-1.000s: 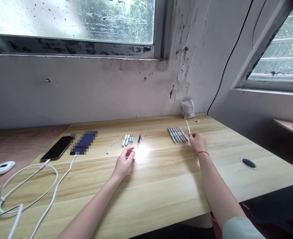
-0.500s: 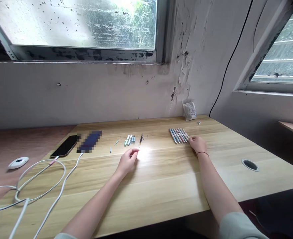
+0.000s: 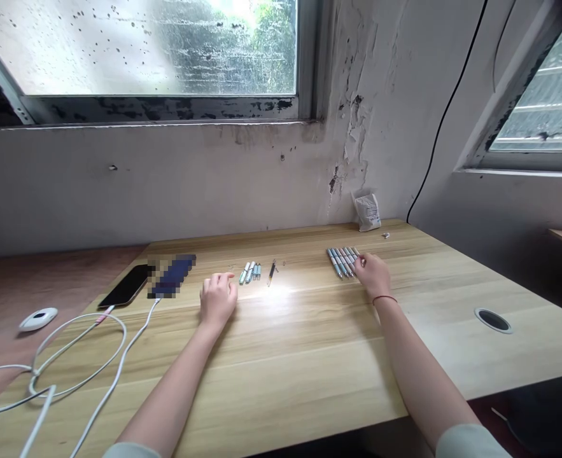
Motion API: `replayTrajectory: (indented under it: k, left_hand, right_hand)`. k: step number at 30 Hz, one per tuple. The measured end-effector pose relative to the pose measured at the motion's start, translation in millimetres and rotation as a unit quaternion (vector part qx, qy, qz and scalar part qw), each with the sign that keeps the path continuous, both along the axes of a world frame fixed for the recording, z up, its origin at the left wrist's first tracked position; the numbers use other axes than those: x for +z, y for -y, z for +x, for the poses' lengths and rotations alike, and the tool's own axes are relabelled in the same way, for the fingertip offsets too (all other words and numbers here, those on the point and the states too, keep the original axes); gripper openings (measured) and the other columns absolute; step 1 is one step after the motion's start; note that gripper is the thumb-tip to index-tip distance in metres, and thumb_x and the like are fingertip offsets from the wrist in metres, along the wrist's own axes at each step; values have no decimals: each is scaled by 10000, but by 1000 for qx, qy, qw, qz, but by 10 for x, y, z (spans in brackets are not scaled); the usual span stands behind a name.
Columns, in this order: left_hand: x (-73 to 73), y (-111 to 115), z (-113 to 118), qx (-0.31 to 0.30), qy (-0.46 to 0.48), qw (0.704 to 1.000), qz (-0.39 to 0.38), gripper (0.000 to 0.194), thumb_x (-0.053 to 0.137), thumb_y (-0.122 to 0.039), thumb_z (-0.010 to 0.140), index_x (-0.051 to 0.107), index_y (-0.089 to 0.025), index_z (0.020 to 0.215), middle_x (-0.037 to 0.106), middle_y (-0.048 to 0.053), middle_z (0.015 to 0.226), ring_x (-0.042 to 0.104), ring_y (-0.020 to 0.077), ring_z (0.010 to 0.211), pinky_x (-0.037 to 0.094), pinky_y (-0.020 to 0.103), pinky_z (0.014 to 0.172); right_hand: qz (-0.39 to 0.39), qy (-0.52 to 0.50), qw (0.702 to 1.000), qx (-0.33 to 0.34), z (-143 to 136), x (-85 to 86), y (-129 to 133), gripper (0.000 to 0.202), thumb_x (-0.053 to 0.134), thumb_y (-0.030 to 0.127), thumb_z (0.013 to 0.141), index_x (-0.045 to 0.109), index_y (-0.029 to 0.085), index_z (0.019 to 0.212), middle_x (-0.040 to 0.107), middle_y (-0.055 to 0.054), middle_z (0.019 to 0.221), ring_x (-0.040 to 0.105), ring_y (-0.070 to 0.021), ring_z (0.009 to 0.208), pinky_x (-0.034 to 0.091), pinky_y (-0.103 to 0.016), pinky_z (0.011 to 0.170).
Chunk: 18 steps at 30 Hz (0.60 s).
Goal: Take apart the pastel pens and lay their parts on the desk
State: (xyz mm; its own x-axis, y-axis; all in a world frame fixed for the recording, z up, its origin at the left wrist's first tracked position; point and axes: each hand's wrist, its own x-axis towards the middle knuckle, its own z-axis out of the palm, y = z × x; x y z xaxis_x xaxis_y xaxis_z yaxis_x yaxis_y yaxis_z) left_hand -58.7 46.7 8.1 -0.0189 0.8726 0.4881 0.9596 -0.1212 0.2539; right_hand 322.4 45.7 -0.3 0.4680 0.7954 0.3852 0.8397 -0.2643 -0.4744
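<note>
My left hand (image 3: 218, 300) rests on the table to the left of the pen parts, back up, its fingers curled and close together. It hides whatever lies under it, and what it holds, if anything, cannot be made out. Several pale green and blue pen barrel pieces (image 3: 249, 273) lie just to its right. Beyond them is a dark pen refill (image 3: 272, 272) with small bits beside it. My right hand (image 3: 373, 276) has its fingers closed at the right end of a row of pens (image 3: 340, 262), gripping the outermost pen, which is partly covered.
A black phone (image 3: 126, 286) and a blurred-out dark blue phone (image 3: 172, 277) lie at left, with white cables (image 3: 118, 372) across the table. A white device (image 3: 38, 319) sits further left. A white packet (image 3: 368, 212) leans on the wall; a round cable hole (image 3: 493, 320) is at right.
My left hand has moved left, away from the refill, and now covers the small pieces there. My right hand has shifted slightly left over the end of the pen row.
</note>
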Motion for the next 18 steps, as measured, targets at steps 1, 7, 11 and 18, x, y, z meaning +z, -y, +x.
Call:
replayTrajectory:
  k: [1,7,11,18]
  left_hand:
    - [-6,-12,-24,32,-14,999,-2,342,397,-229,827,616,-179,1085,576,113,1093,472,286,1013,393,395,852]
    - [-36,-8,-26,113,-41,992,-38,437,402,-277,827,522,-168,1233,453,153,1268,359,326,1164,377,469,881]
    - [-40,-22,-40,125,-46,989,-60,477,394,-321,826,495,-156,1262,419,166,1298,341,334,1177,373,491,886]
    - [-63,-54,-88,132,-27,987,-93,488,390,-385,826,498,-187,1258,401,163,1319,319,345,1205,335,512,921]
  right_hand:
    - [18,19,999,26,-88,43,10,266,424,278,830,657,151,853,649,-107,860,568,-189,752,304,-258,569]
    - [69,93,975,189,-552,211,118,229,414,265,869,614,182,793,640,-61,835,540,-148,659,287,-242,540]
    - [65,107,958,259,-681,249,179,233,409,259,880,610,186,788,642,-49,779,550,-149,643,294,-241,534]
    - [50,112,943,308,-757,283,239,229,415,241,872,609,188,763,633,-39,696,539,-144,597,290,-243,530]
